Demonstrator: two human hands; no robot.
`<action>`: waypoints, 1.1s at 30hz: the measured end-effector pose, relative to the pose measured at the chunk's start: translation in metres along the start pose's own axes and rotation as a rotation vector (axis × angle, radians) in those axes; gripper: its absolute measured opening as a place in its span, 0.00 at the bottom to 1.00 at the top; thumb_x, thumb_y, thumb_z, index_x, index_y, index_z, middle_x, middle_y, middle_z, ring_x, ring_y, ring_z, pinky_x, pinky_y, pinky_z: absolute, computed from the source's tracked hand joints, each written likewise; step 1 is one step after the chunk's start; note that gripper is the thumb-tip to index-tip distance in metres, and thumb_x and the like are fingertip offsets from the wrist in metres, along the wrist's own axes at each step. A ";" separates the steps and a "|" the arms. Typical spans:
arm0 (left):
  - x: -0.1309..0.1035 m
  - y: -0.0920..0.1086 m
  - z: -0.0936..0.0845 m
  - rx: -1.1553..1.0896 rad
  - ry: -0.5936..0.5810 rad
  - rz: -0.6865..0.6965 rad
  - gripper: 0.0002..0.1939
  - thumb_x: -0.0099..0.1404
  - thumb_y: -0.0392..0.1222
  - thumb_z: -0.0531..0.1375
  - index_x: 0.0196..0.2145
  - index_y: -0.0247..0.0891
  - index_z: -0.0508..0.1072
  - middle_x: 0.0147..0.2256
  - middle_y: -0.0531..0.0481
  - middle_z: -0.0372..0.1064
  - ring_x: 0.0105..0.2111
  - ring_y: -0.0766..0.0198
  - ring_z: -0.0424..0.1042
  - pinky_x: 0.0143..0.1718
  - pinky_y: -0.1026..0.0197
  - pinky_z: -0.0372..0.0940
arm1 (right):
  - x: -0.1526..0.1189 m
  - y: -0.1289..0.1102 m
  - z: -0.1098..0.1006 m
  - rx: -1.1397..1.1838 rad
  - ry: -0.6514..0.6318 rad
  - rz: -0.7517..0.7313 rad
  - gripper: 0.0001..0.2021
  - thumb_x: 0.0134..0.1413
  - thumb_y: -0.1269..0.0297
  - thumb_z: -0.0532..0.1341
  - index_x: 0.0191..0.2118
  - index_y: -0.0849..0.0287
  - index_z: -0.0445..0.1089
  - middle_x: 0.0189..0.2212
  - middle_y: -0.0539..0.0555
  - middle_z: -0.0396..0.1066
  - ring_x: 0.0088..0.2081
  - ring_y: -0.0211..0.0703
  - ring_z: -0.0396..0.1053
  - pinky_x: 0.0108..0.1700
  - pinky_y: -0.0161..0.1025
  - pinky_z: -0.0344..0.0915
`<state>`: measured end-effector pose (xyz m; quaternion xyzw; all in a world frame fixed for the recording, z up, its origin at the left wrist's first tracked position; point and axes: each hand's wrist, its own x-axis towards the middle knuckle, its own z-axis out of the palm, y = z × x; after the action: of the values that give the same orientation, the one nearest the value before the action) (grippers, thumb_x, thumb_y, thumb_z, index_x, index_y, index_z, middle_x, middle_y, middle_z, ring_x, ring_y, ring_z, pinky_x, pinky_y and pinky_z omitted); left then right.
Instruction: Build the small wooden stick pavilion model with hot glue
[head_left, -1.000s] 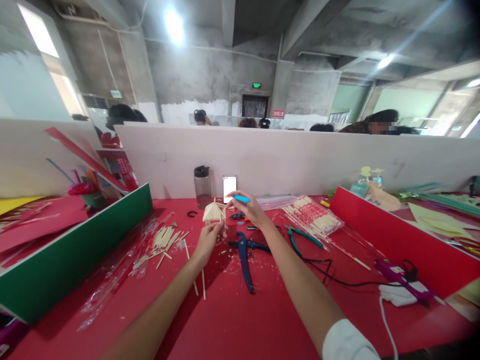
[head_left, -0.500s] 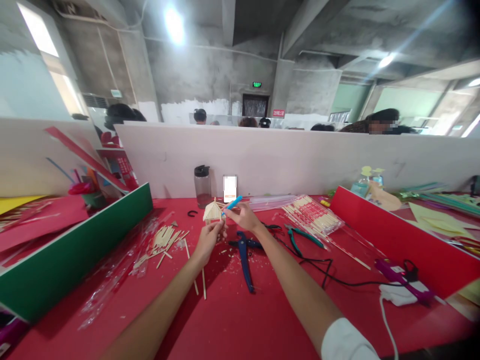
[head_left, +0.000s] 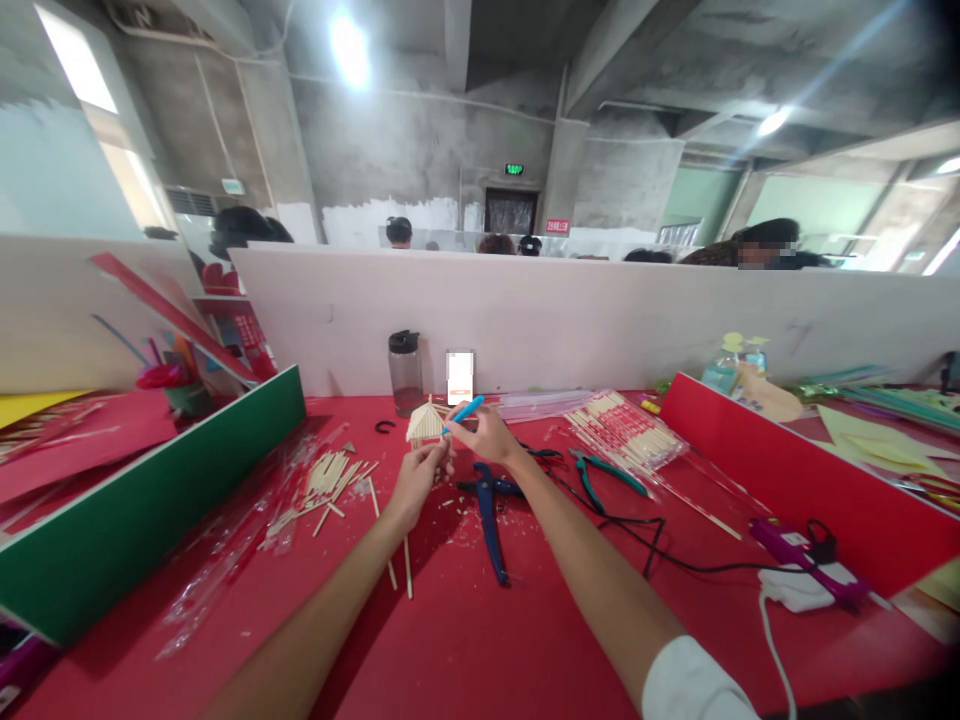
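A small model house [head_left: 426,424] of pale wooden sticks, with a sloping roof, is held up in the middle of the view. My left hand [head_left: 424,474] is closed around its lower part, which the fingers partly hide. In my right hand [head_left: 484,436] a blue pen [head_left: 465,410] is pinched, slanting down to the left with its tip at the right side of the house. Below the hands lies a blue-handled cutter [head_left: 489,525] among stick crumbs. Loose short sticks [head_left: 330,480] are heaped left of my left hand.
A dark-lidded bottle [head_left: 405,374] and a lit phone [head_left: 460,377] stand at the white partition. Green-handled pliers [head_left: 607,477], bagged sticks [head_left: 626,430] and a purple glue gun [head_left: 806,560] with its cable lie right. Green [head_left: 165,490] and red [head_left: 810,480] boards flank the workspace.
The blue pen has tilted very slightly in my right hand, its tip staying near the house. Otherwise almost nothing has moved.
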<state>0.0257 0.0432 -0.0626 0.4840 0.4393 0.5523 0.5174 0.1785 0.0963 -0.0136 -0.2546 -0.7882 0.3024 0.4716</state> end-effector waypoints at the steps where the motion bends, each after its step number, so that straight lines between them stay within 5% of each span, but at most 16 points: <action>1: 0.000 0.000 0.000 -0.003 -0.001 -0.001 0.25 0.55 0.63 0.63 0.29 0.34 0.74 0.19 0.53 0.67 0.17 0.70 0.62 0.21 0.67 0.52 | 0.000 -0.001 0.000 -0.008 -0.006 -0.006 0.11 0.57 0.58 0.60 0.39 0.60 0.74 0.34 0.52 0.74 0.35 0.40 0.72 0.44 0.37 0.69; 33: 0.001 -0.001 0.000 -0.027 0.012 -0.009 0.26 0.53 0.64 0.64 0.29 0.33 0.74 0.19 0.53 0.67 0.17 0.71 0.62 0.21 0.68 0.55 | 0.001 0.001 -0.002 -0.002 0.018 0.008 0.10 0.56 0.59 0.61 0.37 0.60 0.73 0.32 0.52 0.73 0.35 0.40 0.71 0.44 0.37 0.68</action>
<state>0.0262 0.0445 -0.0638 0.4714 0.4371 0.5588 0.5238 0.1804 0.0985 -0.0129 -0.2610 -0.7831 0.3012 0.4774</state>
